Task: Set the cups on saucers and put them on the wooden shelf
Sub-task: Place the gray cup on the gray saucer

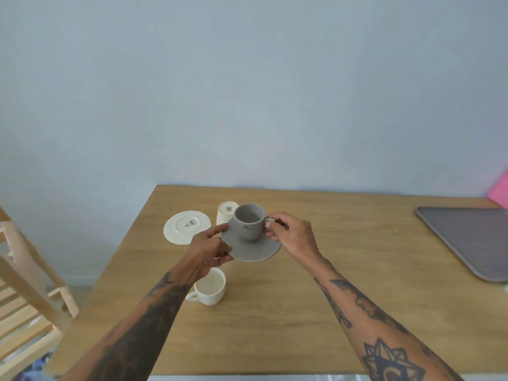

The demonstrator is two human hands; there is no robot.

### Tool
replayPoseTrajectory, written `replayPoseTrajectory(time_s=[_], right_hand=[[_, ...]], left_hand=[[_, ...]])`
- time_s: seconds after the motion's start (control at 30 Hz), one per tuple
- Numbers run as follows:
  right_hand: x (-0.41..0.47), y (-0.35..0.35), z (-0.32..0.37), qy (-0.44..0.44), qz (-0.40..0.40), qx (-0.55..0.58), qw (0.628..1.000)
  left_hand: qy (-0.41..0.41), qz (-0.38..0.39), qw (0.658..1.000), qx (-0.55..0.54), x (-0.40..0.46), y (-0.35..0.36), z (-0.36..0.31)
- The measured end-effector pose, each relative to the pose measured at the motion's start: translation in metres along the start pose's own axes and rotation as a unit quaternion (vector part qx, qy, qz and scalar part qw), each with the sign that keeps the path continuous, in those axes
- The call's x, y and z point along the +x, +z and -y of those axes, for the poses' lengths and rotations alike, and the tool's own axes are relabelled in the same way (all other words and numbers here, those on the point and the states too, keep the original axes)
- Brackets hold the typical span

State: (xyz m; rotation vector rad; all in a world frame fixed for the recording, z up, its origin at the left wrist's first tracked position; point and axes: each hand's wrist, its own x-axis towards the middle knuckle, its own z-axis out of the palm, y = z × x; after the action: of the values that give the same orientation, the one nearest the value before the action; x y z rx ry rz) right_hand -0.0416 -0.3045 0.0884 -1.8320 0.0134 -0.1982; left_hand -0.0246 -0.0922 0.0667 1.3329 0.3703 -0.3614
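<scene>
**Grey cup and saucer held above the table**

At far left stands the wooden shelf (pixel 30 298). Left of centre, a white saucer (pixel 187 227) lies upside down. The left hand (pixel 210 248) grips the grey saucer (pixel 251 247); the right hand (pixel 291 235) pinches the handle of the grey cup (pixel 249 221) on it, mid-frame.

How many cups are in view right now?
3: a grey cup on the grey saucer held by both hands, a white cup upright below it, and an upturned white cup behind.
</scene>
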Motion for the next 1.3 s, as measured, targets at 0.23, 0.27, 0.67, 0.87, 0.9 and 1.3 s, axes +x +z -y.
replayPoseTrajectory(time_s=[0.23, 0.27, 0.67, 0.87, 0.9, 1.3], right_hand=[[-0.020, -0.033, -0.030, 0.030, -0.023, -0.003, 0.999], [-0.022, -0.035, -0.033, 0.035, -0.020, -0.002, 0.999], [-0.046, -0.051, -0.060, 0.061, -0.037, -0.074, 0.995], [-0.061, -0.057, -0.077, 0.190, -0.001, 0.103, 0.976], [-0.064, -0.057, -0.081, 0.189, -0.010, 0.103, 0.976], [-0.085, -0.077, -0.109, 0.242, -0.061, 0.069, 0.966]], left_hand=[[-0.025, 0.017, 0.999, 0.022, 0.003, 0.025, 0.020], [-0.028, 0.018, 0.999, 0.027, 0.003, 0.026, 0.023], [-0.055, 0.023, 0.998, 0.028, -0.001, 0.039, 0.045], [-0.064, 0.029, 0.997, 0.042, -0.002, 0.056, 0.062], [-0.064, 0.029, 0.996, 0.047, -0.001, 0.059, 0.066], [-0.013, 0.041, 0.970, 0.239, -0.002, 0.084, 0.115]])
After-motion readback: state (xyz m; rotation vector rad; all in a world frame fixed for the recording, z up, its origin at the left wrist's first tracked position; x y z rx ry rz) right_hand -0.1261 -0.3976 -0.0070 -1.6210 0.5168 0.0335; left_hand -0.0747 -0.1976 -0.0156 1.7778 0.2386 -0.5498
